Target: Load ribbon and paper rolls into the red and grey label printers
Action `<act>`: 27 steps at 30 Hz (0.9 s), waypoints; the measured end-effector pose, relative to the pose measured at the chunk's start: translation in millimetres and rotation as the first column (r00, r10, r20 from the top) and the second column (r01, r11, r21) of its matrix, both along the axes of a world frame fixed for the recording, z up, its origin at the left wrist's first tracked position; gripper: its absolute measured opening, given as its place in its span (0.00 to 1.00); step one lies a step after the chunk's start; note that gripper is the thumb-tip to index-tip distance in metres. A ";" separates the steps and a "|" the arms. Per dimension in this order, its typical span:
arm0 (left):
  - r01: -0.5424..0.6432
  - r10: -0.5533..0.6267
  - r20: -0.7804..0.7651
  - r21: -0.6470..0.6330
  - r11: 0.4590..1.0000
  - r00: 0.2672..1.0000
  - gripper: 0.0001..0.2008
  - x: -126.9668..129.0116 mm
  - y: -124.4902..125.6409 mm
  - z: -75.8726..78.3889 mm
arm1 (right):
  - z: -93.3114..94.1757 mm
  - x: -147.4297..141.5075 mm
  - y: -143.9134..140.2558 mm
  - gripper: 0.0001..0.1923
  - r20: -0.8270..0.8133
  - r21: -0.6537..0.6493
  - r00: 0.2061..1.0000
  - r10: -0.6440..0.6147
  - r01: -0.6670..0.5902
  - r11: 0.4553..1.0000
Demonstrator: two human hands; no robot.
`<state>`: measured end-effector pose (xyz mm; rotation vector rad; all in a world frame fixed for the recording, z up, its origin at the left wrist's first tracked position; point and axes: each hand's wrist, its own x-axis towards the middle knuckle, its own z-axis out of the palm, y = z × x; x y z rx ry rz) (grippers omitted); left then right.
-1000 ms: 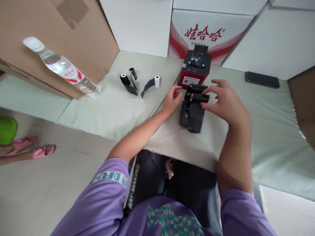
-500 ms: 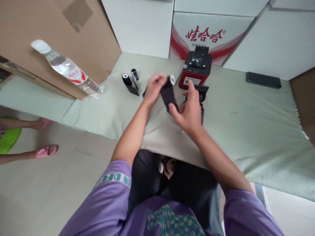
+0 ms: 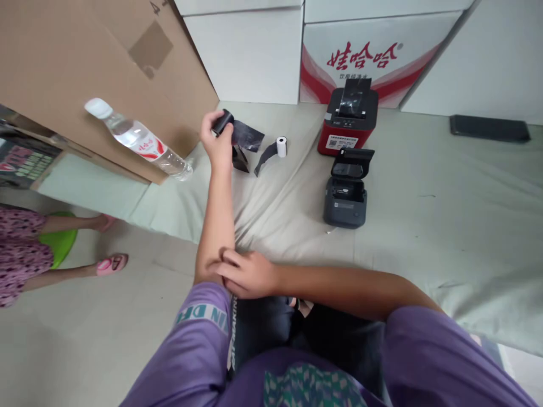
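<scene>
My left hand (image 3: 217, 138) is closed round a black paper roll (image 3: 224, 120) near the cardboard box; a loose dark strip trails from it to the right. Below that strip, partly hidden by my hand, lies another dark piece of paper (image 3: 240, 160). A smaller roll with a white end (image 3: 281, 147) stands to the right, its black tail curling left. My right hand (image 3: 248, 274) lies across my left forearm, fingers bent and somewhat apart, holding nothing. A small dark grey printer (image 3: 345, 208) sits with its lid up and its paper bay exposed.
Behind the small printer stands a red and black printer (image 3: 339, 135) with a black strip rising from its top. A water bottle (image 3: 142, 141) leans against a cardboard box (image 3: 186, 73). A dark phone-like slab (image 3: 490, 128) lies at right. A person's sandalled foot (image 3: 111, 264) shows at left.
My left hand has carried the black roll left, towards the cardboard box. My right hand has left the strip and come down onto my left forearm, uncovering the small printer.
</scene>
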<state>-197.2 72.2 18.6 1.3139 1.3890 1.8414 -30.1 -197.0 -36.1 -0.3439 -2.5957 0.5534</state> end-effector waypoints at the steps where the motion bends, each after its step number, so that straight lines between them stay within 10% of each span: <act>1: -0.019 0.019 -0.048 -0.007 1.000 0.999 0.28 1.3 10.1 4.6 | 0.4 1.0 1.8 0.26 0.011 -0.050 1.000 -0.010 0.011 0.999; 6: 0.077 -0.194 -0.380 -0.301 0.950 0.905 0.17 18.5 55.0 33.0 | 4.7 -3.0 -0.3 0.34 0.091 -0.155 0.996 -0.013 0.027 0.987; 11: 0.069 -0.424 -0.464 -0.607 0.792 0.777 0.11 50.1 67.6 47.0 | 6.6 -6.7 1.7 0.19 0.199 -0.050 0.969 0.144 -0.137 0.989; 19: -0.176 -0.238 -0.744 -0.431 0.885 0.624 0.08 42.1 88.6 67.7 | 12.7 -4.1 3.5 0.17 0.215 -0.050 0.962 0.170 -0.163 0.985; 27: -0.097 -0.603 -0.624 -0.730 0.676 0.497 0.19 39.9 98.3 45.9 | 15.8 -4.8 5.1 0.16 0.232 -0.074 0.956 0.178 -0.165 0.984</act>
